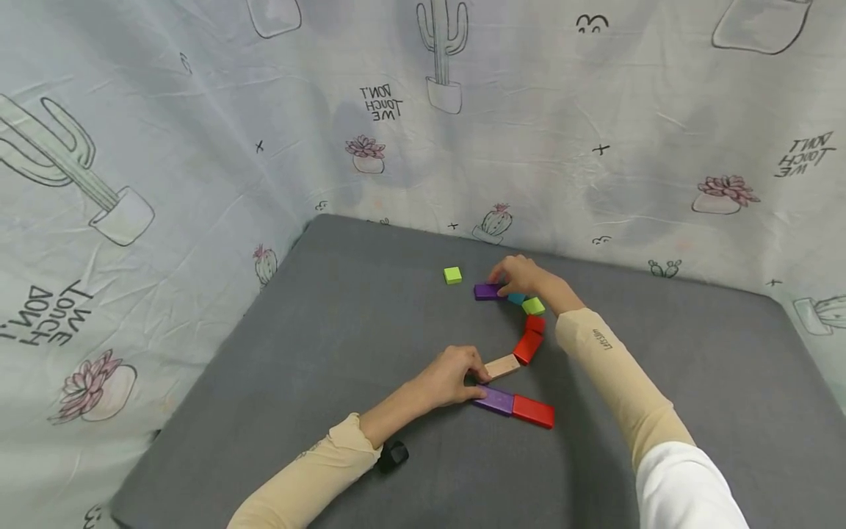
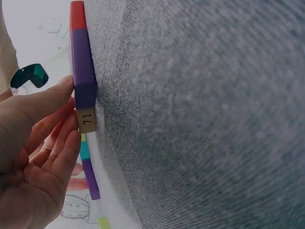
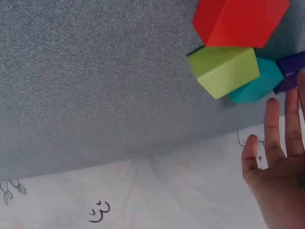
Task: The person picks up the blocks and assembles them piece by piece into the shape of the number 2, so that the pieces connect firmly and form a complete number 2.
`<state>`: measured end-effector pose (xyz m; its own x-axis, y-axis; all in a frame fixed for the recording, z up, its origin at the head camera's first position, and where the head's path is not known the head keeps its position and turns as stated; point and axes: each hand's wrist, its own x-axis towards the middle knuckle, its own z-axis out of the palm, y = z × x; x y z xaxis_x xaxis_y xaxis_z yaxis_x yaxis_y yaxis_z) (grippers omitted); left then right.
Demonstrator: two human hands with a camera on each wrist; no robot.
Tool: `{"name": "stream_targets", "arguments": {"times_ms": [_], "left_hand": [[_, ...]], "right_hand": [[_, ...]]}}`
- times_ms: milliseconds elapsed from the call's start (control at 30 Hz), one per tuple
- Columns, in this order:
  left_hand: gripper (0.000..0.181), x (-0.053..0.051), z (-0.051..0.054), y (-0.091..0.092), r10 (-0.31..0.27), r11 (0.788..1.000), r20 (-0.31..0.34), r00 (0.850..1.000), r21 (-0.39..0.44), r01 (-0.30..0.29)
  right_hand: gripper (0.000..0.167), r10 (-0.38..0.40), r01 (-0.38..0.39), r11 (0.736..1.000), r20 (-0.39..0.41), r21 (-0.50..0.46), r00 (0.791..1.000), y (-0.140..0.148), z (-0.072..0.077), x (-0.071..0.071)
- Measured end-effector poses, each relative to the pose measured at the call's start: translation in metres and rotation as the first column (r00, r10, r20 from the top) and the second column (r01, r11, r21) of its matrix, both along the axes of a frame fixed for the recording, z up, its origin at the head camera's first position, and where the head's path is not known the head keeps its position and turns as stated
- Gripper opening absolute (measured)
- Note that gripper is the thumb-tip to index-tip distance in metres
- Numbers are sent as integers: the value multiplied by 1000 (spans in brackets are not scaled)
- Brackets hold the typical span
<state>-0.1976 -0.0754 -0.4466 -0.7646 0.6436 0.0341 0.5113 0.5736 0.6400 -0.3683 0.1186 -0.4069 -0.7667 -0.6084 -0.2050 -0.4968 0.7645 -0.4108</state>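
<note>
My left hand (image 1: 452,376) is at the left ends of two near blocks. Its thumb touches a purple block (image 1: 496,402), while its fairly straight fingertips are at the end of a plain wooden block (image 2: 87,121) marked with digits. A red block (image 1: 534,411) abuts the purple one. Farther off, my right hand (image 1: 520,275) pinches a dark purple block (image 1: 486,292) between thumb and fingers. That block touches a teal block (image 3: 259,83), partly hidden by the hand in the head view. A lime green block (image 3: 228,71) and two red blocks (image 1: 528,347) continue the curved row down to the wooden block.
A separate lime green block (image 1: 452,275) lies left of the right hand. Beside the left forearm sits a small black object (image 1: 393,455). The grey tabletop (image 1: 317,323) reaches back to a hanging cloth (image 1: 542,110) printed with cacti.
</note>
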Motion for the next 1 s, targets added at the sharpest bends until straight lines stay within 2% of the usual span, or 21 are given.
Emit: {"name": "stream_targets", "arguments": {"times_ms": [133, 200, 300, 400, 500, 567, 733, 833, 1000], "left_hand": [[18, -1, 1, -3, -13, 1000, -11, 1000, 6, 13], [17, -1, 0, -4, -12, 1000, -15, 1000, 10, 12], [17, 1, -1, -4, -11, 1000, -23, 1000, 16, 11], [17, 3, -3, -2, -24, 1000, -42, 999, 19, 25], [16, 5, -5, 1, -41, 999, -63, 997, 23, 43], [15, 5, -6, 2, -47, 998, -67, 997, 28, 49], [16, 5, -6, 2, -44, 998, -59, 997, 40, 47], [17, 3, -5, 1, -37, 998, -52, 998, 43, 39], [17, 0, -3, -3, -27, 999, -31, 999, 38, 29]], "right_hand": [[31, -57, 55, 990, -18, -131, 998, -13, 7, -4], [35, -91, 85, 983, -33, -163, 995, -29, 11, -7], [46, -162, 161, 980, -2, -120, 987, -55, 9, -8], [58, -259, 260, 965, 45, -29, 965, -74, -3, -7], [56, -351, 351, 936, 43, 22, 935, -83, -17, -4], [50, -384, 383, 923, 24, 25, 923, -83, -24, -4], [33, -403, 403, 915, 9, -32, 915, -76, -22, -6], [31, -401, 400, 914, -4, -62, 916, -68, -14, -10], [31, -366, 360, 928, -55, -96, 929, -53, -6, -20]]}}
